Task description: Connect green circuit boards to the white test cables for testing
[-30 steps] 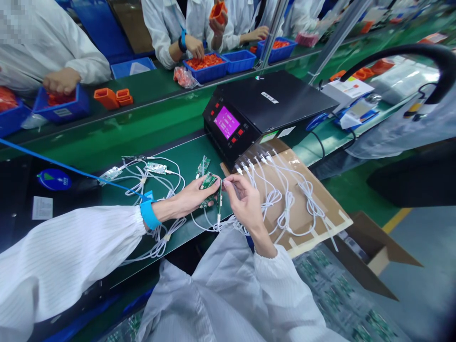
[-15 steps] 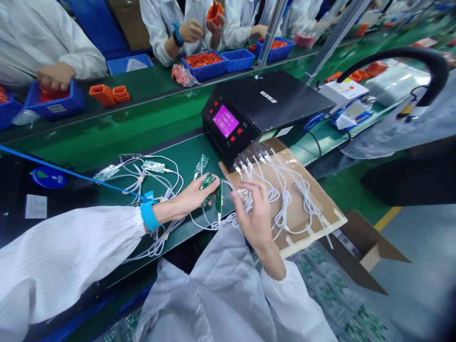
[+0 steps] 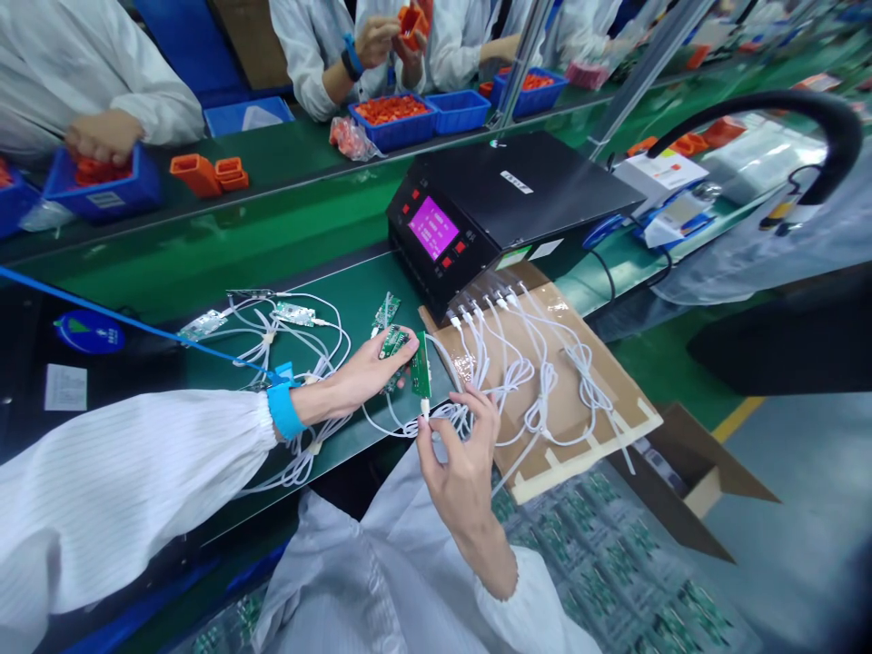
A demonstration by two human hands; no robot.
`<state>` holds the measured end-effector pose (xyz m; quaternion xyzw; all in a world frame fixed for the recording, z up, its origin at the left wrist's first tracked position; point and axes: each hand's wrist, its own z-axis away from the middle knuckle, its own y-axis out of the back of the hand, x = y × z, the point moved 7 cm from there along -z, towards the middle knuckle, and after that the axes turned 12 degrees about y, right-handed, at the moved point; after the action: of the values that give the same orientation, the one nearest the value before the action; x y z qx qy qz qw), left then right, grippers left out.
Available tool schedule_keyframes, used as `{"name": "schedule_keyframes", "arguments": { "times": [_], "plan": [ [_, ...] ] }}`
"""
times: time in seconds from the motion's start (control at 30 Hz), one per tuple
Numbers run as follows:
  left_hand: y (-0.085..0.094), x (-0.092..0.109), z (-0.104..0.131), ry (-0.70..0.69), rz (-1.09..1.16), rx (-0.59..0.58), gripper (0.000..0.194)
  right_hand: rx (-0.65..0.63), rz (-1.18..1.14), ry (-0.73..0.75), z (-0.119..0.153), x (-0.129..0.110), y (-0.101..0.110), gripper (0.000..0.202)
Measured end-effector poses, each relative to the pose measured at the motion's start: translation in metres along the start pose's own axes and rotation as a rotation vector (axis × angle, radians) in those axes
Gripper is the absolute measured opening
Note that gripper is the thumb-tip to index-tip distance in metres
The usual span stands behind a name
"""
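Observation:
Green circuit boards (image 3: 393, 343) are gripped in my left hand (image 3: 361, 374), thumb on top. Beside its fingertips stands another green circuit board (image 3: 421, 365), on edge, with a white cable plug (image 3: 426, 408) at its lower end. The thumb and forefinger of my right hand (image 3: 463, 459) close on that plug from below, the other fingers loosely bent. Just behind my left hand a further board (image 3: 386, 311) lies on the green bench (image 3: 354, 291). White cables (image 3: 401, 427) run under both hands.
A black tester (image 3: 518, 195) with a lit purple screen (image 3: 434, 228) stands ahead, white leads plugged in over a cardboard sheet (image 3: 592, 454). Cabled boards (image 3: 294, 314) lie at left. Across the line, co-workers handle orange parts near blue bins (image 3: 395, 136). A blue cord (image 3: 136, 318) reaches my left wristband.
My right hand has come down and left, from open beside the board to pinching the plug at its lower end. The upright board has turned to show more of its face.

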<state>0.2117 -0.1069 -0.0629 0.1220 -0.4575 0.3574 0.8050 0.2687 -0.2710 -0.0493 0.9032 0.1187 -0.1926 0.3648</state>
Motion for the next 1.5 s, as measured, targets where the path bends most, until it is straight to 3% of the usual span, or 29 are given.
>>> {"name": "schedule_keyframes", "arguments": {
  "times": [0.3, 0.43, 0.6, 0.73, 0.97, 1.1, 1.23, 1.37, 1.5],
  "plan": [
    [0.006, 0.003, -0.007, -0.096, -0.066, 0.063, 0.041, -0.01, 0.005, -0.013, -0.005, 0.006, -0.008, 0.011],
    [0.021, -0.001, -0.015, -0.087, -0.073, 0.159, 0.044, -0.029, 0.071, -0.003, -0.014, 0.011, -0.016, 0.01],
    [0.04, -0.001, -0.018, -0.009, 0.037, 0.288, 0.028, -0.128, 0.185, -0.062, -0.025, 0.013, -0.039, 0.017],
    [0.037, 0.003, -0.015, 0.025, 0.073, 0.269, 0.031, -0.259, 0.225, -0.163, -0.025, 0.016, -0.064, 0.017],
    [0.027, -0.001, -0.009, 0.1, 0.03, 0.242, 0.026, -0.317, 0.201, -0.202, -0.017, 0.023, -0.082, 0.017],
    [0.026, -0.007, -0.008, 0.178, 0.019, 0.23, 0.015, -0.319, 0.157, -0.12, -0.015, 0.019, -0.063, 0.021],
    [0.025, -0.01, -0.007, 0.195, 0.026, 0.228, 0.015, -0.188, 0.077, -0.035, 0.007, 0.027, -0.014, 0.016],
    [0.018, -0.01, -0.003, 0.191, 0.018, 0.179, 0.023, -0.303, 0.151, -0.036, 0.052, 0.051, 0.019, 0.019],
    [0.01, -0.012, 0.003, 0.24, 0.006, 0.148, 0.027, -0.35, 0.298, -0.003, 0.078, 0.065, 0.034, 0.023]
  ]
}}
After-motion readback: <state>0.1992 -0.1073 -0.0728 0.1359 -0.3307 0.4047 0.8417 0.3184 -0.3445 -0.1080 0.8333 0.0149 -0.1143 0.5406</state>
